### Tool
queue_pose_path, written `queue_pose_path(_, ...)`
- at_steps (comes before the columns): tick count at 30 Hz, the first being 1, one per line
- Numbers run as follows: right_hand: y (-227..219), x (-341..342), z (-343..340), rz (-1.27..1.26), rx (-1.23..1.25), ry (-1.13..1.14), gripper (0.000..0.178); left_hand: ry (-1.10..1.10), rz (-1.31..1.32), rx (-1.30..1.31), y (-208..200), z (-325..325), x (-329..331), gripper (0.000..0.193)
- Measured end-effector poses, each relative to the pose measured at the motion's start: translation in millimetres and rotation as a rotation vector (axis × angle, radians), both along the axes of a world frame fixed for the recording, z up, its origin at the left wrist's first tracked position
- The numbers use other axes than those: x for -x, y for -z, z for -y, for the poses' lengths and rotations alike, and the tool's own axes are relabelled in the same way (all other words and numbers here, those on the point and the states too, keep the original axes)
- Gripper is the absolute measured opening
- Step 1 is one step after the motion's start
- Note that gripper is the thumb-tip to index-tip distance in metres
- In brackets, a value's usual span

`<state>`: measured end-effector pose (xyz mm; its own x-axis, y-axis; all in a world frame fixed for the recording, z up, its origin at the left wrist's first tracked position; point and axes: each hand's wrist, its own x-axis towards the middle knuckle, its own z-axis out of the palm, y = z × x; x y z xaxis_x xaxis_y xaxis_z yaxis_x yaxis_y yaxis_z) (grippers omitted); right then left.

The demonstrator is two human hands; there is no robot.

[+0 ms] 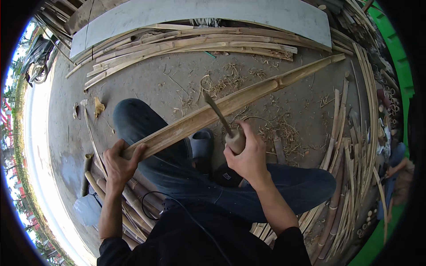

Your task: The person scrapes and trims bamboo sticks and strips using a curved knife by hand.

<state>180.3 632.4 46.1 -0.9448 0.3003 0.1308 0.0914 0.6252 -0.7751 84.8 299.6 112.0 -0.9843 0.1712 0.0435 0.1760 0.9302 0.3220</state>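
Note:
A long split bamboo piece (208,114) lies slantwise across my raised left knee, its hollow side facing up. My left hand (120,162) grips its near end, thumb on top. The far end reaches toward the upper right, over the ground. In my right hand (250,157) is a knife (217,111) with a narrow dark blade and a thick, pale rounded handle. The fingers wrap round that handle. The blade points up and left, over the bamboo's near edge in this view; whether it touches the bamboo I cannot tell.
Curly bamboo shavings (284,133) litter the concrete. Split bamboo poles (191,44) lie beyond, beside a long pale board (199,11). More strips (337,186) are stacked at my right, and poles (137,195) lie at my left. Another person (397,173) is at the far right.

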Motion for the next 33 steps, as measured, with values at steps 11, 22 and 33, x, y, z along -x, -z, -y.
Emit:
queue_pose_path(11, 4.5, -0.7, -138.8, 0.451, -0.360, 0.240, 0.036, 0.076, -0.031, -0.130, 7.0, -48.6, -30.9, 0.052)
queue_pose_path(22, 3.5, 3.5, -261.8, 0.704, -0.458, 0.470, 0.028, 0.224, 0.001, -0.185, 21.1, -67.1, -42.3, 0.051)
queue_pose_path(33, 51.6, 28.6, -324.1, 0.693, -0.465, 0.590, 0.026, 0.174, 0.040, -0.197, 13.3, -56.9, -28.2, 0.050)
